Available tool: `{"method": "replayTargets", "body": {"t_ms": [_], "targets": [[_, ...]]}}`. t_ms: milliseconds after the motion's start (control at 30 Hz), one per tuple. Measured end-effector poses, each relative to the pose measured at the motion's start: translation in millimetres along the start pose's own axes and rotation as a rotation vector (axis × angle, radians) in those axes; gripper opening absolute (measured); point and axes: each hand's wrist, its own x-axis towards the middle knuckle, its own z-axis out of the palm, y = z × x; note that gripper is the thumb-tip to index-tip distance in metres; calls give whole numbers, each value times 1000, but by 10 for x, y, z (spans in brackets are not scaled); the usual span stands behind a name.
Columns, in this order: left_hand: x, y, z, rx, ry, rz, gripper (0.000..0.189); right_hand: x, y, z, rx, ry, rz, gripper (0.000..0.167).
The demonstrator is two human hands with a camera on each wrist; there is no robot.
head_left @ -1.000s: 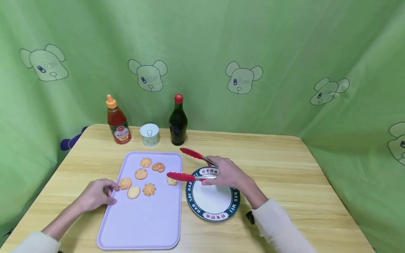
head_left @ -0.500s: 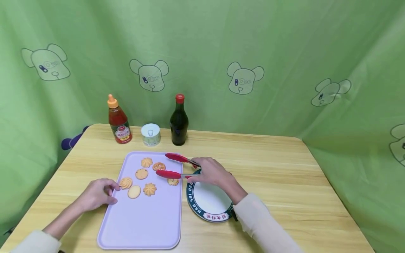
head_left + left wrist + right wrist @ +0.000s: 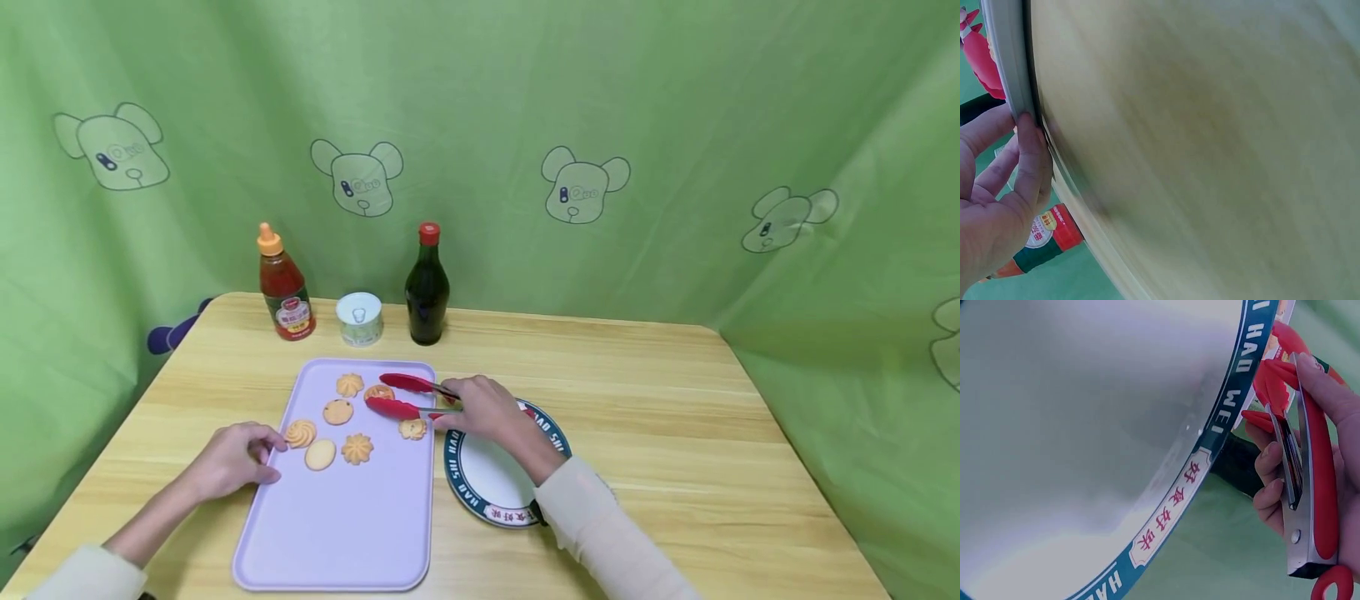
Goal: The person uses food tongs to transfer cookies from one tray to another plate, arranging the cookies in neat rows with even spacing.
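My right hand (image 3: 487,408) grips a pair of red-tipped metal tongs (image 3: 1316,481), with the fingers wrapped round the handles in the right wrist view. The tongs' two red tips sit parted over the pretzel-shaped cookie (image 3: 378,392) and partly cover it. Several other cookies (image 3: 357,448) lie on the lavender tray (image 3: 330,533), among them one just below the tongs (image 3: 412,428). At the tray's left edge, my left hand (image 3: 234,460) pinches the rim between thumb and fingers, as the left wrist view shows. Under my right forearm is a green-rimmed white plate (image 3: 467,479).
Behind the tray stand a sauce bottle (image 3: 287,296) with an orange cap, a small can (image 3: 360,321) and a dark bottle (image 3: 427,292) with a red cap. A green curtain (image 3: 480,100) hangs beyond the wooden table's back edge (image 3: 585,325).
My right hand has moved left with the tongs, from over the plate to the tray's right side. The tongs' tips have drawn closer together over the pretzel-shaped cookie. My left hand stays at the rim.
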Motion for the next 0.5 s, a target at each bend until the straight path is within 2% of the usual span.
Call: {"method": "replayTargets", "body": {"t_ms": [500], "targets": [[5,0,1,14,1,8,30,-47,29,-6,-11,80,-65,60]]}}
